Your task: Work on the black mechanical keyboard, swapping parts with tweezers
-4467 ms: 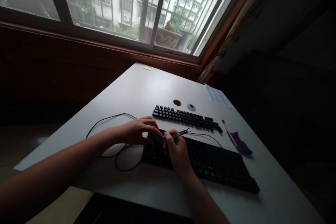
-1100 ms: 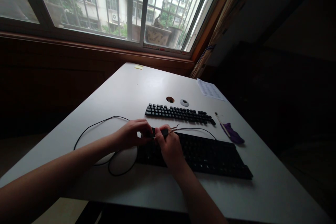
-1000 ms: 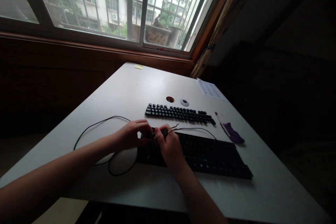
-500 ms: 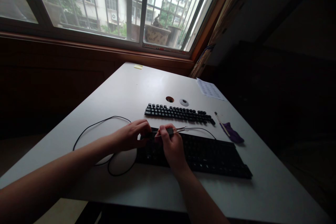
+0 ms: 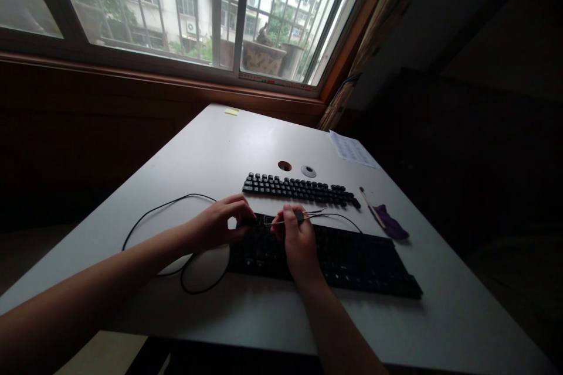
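Note:
My right hand (image 5: 299, 246) is closed round a wire keycap puller (image 5: 300, 217) with a dark grip, its wire loop pointing left. Just left of that loop, my left hand (image 5: 226, 220) pinches a small dark piece that looks like a keycap (image 5: 250, 221). Both hands are over the far left part of a black keyboard (image 5: 365, 263), whose details are lost in shadow. Behind it lie several rows of loose black keycaps (image 5: 294, 188), set out in keyboard order.
A black cable (image 5: 189, 292) loops on the white table (image 5: 176, 322) at left. To the right lie a thin brush (image 5: 372, 206) and a purple cloth (image 5: 393, 225). Further back are a cable hole (image 5: 285, 166), its round cover (image 5: 308, 171) and a printed sheet (image 5: 354, 149).
My right hand has moved a little to the right with the keycap puller, so its loop is now apart from my left fingers. The left hand stays nearly in place, holding the small dark piece.

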`<action>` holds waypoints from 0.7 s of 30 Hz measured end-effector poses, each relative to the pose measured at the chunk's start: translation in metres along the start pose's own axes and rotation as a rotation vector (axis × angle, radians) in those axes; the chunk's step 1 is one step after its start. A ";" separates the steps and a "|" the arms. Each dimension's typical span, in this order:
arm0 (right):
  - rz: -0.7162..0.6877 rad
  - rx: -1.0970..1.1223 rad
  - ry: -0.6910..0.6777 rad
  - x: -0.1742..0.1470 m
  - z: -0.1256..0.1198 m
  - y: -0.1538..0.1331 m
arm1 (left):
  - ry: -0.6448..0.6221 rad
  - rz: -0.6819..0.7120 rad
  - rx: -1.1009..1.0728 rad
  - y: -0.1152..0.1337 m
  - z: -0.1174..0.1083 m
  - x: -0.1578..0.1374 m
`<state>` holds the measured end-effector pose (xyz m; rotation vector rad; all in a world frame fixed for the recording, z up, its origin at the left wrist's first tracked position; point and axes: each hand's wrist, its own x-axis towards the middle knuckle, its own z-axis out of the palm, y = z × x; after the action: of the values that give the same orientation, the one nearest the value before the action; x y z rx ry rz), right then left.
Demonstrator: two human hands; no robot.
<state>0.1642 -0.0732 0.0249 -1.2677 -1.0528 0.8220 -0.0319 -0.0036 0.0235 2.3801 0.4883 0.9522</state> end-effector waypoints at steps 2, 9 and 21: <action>0.011 0.027 0.029 0.002 -0.002 0.002 | 0.007 -0.036 -0.050 0.000 0.000 0.000; -0.173 -0.244 0.081 0.002 -0.010 -0.003 | 0.040 -0.090 -0.170 -0.001 0.001 0.001; -0.384 -0.415 0.005 -0.002 -0.010 -0.005 | 0.131 -0.328 -0.501 0.004 -0.002 0.002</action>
<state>0.1724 -0.0789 0.0301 -1.3444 -1.4568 0.3142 -0.0318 -0.0049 0.0282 1.7369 0.5878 0.9488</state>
